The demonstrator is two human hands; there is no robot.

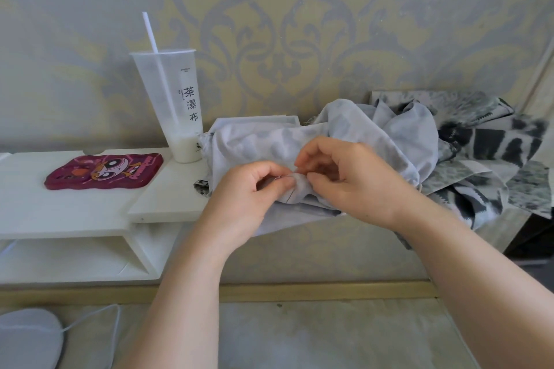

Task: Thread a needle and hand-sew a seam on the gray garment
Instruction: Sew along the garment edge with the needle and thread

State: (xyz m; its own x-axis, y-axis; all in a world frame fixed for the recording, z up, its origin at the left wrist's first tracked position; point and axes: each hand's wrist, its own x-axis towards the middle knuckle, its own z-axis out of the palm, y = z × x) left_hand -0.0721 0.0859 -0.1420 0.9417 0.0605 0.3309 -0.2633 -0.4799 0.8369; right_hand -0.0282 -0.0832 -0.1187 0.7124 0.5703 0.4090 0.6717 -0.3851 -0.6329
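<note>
Gray garment (359, 135) lies bunched on the white shelf (90, 207), touching a tall clear cup (171, 93) on its left. In the cup I see a little white liquid (186, 150) at the bottom and a white straw (151, 33) leaning. My left hand (248, 192) pinches a small fold of the garment between thumb and forefinger. My right hand (350, 180), fingers curled, pinches the same fold from the other side; if a needle is there, I cannot tell. A red cartoon phone case (105, 171) lies on the shelf. Black and white patterned fabric (494, 144) is piled at the right. Behind is ornamented wallpaper (269, 24).
</note>
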